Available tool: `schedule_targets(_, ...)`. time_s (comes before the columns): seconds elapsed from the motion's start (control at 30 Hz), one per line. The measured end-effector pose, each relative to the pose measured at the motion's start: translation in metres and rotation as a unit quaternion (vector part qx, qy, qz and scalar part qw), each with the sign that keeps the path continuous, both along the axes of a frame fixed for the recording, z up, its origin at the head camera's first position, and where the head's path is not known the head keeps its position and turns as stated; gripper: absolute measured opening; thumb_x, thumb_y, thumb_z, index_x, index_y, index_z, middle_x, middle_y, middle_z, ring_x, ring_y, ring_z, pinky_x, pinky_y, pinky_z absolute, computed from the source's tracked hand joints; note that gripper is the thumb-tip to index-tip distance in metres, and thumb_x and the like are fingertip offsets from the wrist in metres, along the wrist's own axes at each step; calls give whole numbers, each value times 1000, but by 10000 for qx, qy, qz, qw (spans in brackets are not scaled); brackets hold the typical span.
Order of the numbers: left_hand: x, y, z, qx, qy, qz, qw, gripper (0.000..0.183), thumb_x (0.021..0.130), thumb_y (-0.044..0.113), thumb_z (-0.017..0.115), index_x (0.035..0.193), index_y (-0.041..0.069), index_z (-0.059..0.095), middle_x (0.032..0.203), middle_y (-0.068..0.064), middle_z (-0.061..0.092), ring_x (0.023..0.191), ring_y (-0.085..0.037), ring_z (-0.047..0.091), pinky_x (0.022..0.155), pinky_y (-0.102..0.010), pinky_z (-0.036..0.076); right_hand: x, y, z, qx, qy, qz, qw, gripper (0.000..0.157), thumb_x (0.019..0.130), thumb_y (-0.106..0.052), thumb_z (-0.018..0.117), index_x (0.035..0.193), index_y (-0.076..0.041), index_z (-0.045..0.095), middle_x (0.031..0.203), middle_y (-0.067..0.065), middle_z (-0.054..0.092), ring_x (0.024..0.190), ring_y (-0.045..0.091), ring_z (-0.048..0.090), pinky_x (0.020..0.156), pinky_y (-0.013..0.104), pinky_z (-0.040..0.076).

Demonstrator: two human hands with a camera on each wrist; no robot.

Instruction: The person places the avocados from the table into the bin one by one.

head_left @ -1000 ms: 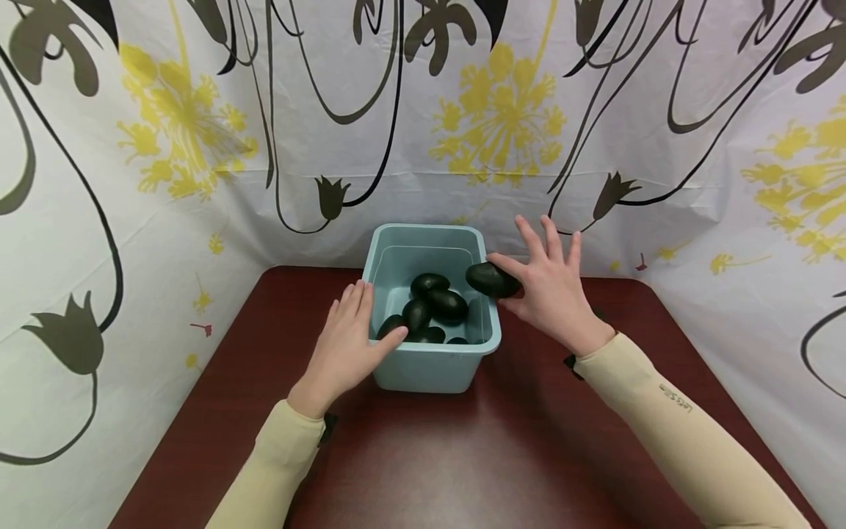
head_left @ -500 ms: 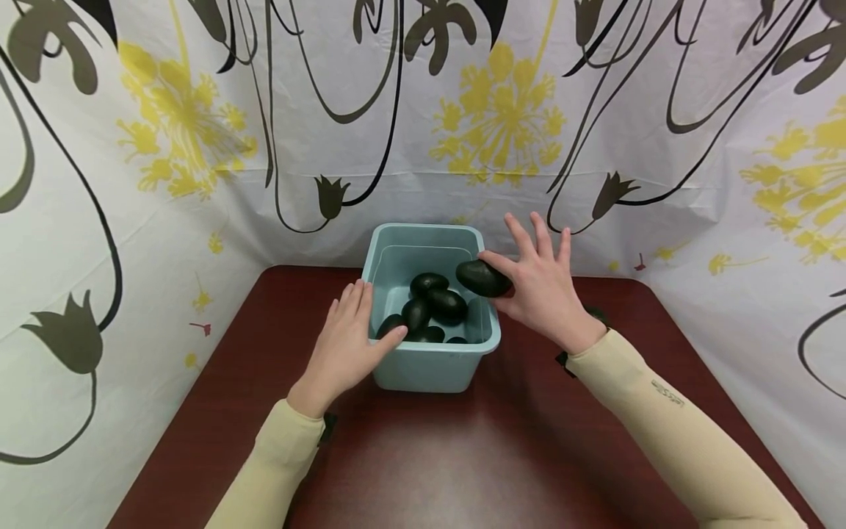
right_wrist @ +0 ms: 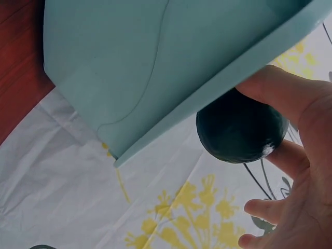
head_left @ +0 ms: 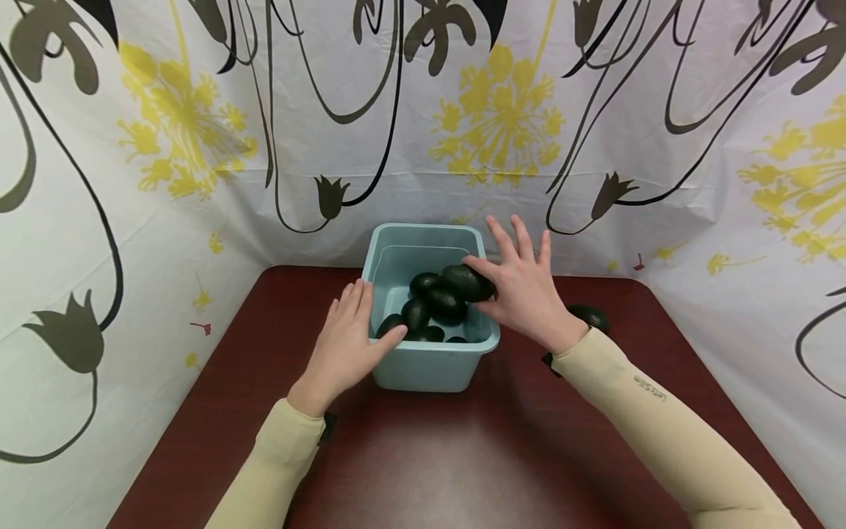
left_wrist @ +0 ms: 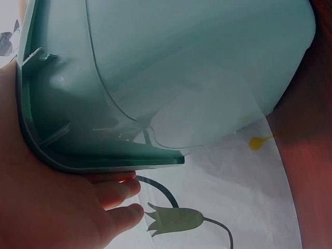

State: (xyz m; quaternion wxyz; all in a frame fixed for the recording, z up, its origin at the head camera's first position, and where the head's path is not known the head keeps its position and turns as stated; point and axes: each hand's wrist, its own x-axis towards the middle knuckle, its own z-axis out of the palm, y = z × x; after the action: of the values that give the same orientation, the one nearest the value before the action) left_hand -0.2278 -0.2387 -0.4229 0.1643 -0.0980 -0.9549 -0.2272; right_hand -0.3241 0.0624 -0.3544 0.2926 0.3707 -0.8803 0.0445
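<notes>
Between thumb and index finger, my right hand (head_left: pixel 529 294) pinches a dark green avocado (head_left: pixel 466 283) over the right side of a pale blue plastic bin (head_left: pixel 432 367). The other fingers of that hand are spread upward. In the right wrist view the held avocado (right_wrist: pixel 241 127) shows beyond the bin's rim (right_wrist: pixel 218 83). Several more avocados (head_left: pixel 416 314) lie inside the bin. My left hand (head_left: pixel 344 349) rests on the bin's left rim with straight fingers, the thumb over the front corner. The left wrist view shows its fingers along the outside of the bin (left_wrist: pixel 181 67).
Another avocado (head_left: pixel 588 317) lies on the dark red table (head_left: pixel 456 463), right of the bin and partly behind my right wrist. A white cloth (head_left: pixel 423 147) with grey and yellow flower prints hangs behind and beside the table.
My right hand has moved left with the avocado, from beyond the bin's right rim to above its inside. The avocado on the table has come into view. My left hand stays put.
</notes>
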Motion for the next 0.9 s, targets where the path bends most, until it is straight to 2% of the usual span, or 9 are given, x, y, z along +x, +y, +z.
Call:
schedule_targets(0.53,-1,0,-1,-15,-18,-9,10000,107,90,81,39,160,2,20,165,-16,17,153,-31,10,120,-55,14,-5,-14,-16,485,-479,-167,9975,76,69,-52,90,136,-28,65,166,15,12,150,45,3,107,79,9)
schedule_targets(0.9,0,0,1,-42,-56,10,10000,107,90,81,39,160,2,20,166,-16,17,153,-31,9,121,-53,13,-13,-19,-17,756,-783,-122,9940,76,70,-54,89,137,-29,65,166,17,12,150,45,2,107,78,10)
